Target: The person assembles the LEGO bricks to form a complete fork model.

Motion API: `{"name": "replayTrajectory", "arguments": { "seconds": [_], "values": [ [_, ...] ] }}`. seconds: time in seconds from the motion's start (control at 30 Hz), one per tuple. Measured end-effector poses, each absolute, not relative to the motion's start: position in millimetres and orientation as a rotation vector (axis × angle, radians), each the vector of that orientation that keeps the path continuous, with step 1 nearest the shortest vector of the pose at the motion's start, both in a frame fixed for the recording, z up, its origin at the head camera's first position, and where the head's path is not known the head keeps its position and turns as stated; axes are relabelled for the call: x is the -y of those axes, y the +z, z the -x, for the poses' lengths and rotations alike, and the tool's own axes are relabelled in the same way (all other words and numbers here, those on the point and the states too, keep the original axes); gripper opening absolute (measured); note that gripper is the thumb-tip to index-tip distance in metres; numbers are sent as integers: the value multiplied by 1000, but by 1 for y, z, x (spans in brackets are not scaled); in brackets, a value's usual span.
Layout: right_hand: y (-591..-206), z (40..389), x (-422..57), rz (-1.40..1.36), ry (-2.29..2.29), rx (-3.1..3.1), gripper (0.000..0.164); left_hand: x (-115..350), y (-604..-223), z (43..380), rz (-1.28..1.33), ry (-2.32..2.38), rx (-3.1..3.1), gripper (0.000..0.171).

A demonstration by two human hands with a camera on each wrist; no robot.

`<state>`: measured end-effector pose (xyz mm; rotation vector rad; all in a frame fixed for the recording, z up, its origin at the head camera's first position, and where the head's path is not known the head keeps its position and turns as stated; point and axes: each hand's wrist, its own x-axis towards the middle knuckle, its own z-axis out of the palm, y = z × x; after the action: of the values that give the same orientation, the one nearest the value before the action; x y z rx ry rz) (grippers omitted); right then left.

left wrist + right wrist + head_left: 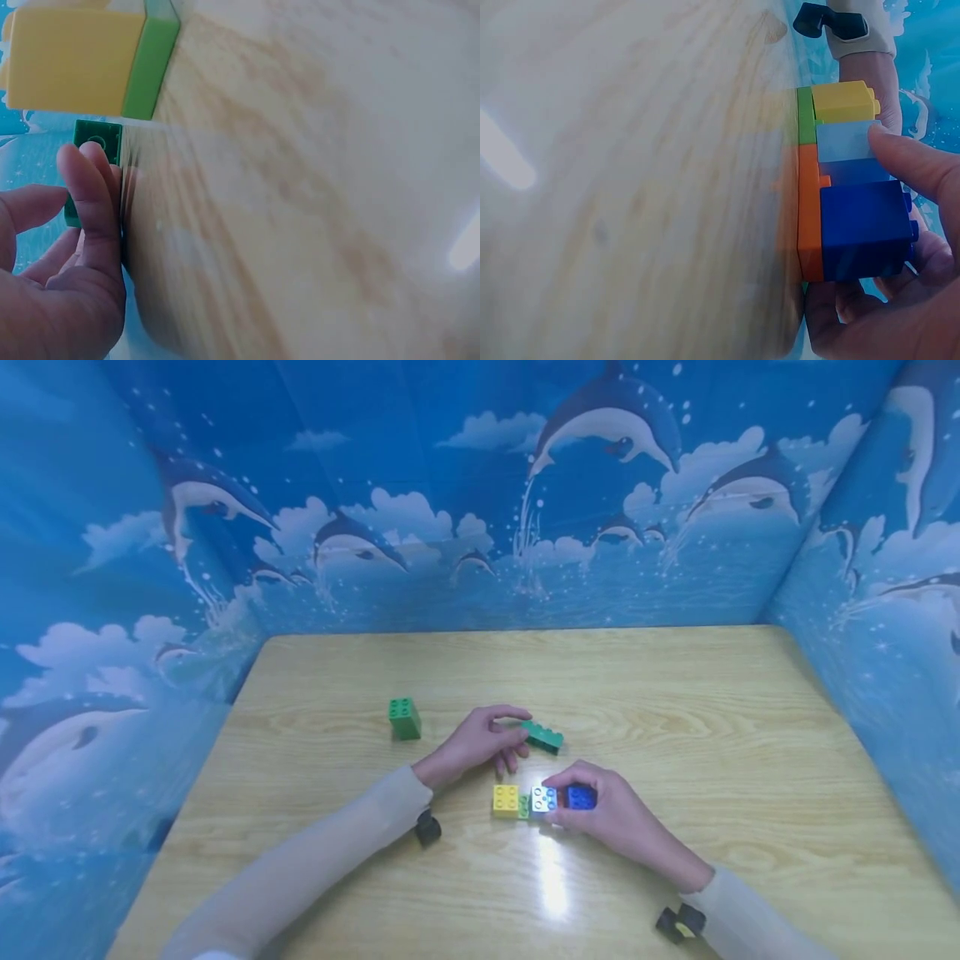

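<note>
You seem to be partway through building a row of toy bricks, steadying the built part while reaching for another piece. Your right hand (603,806) is clamped on the light blue brick (543,800), thumb on one side and fingers on the other. That brick sits in the row near the middle of the tabletop (675,693), between the yellow brick (506,801) and the dark blue brick (581,798). Beneath them lie a thin green base (805,116) and an orange base (810,217), end to end; the light blue brick appears to bridge their seam.

Your left hand (483,739) is at one end of the dark green brick (543,737), beyond the row; you cannot tell from these views whether thumb and fingers pinch it or merely surround it. The next move probably calls for a sure hold on that brick, with the row kept steady.

A tall green block (405,720) stands apart to the left. The tabletop is pale, wood-grained and glossy, with a bright streak of glare (553,877) just in front of the row. Blue dolphin-print hangings (450,485) enclose the far edge and both sides.
</note>
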<state>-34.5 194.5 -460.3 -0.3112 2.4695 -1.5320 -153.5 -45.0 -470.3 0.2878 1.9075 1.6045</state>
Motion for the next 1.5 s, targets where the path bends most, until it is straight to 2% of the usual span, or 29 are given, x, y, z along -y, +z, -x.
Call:
{"name": "replayTrajectory", "arguments": {
  "seconds": [0.83,0.93,1.13,1.33,1.5],
  "values": [
    [-460,33,-194,323,-1536,-2474,37,48,-468,143,-136,1745,-1905,22],
    [-459,33,-193,315,-1534,-2473,37,50,-467,142,-110,1765,-1908,25],
    [-460,33,-193,301,-1523,-2475,37,53,-467,140,-98,1770,-1916,47],
    [-461,33,-193,291,-1522,-2474,37,57,-469,142,-70,1775,-1907,40],
    [-459,33,-193,304,-1534,-2471,38,60,-470,143,-76,1767,-1891,43]
  ]
}}
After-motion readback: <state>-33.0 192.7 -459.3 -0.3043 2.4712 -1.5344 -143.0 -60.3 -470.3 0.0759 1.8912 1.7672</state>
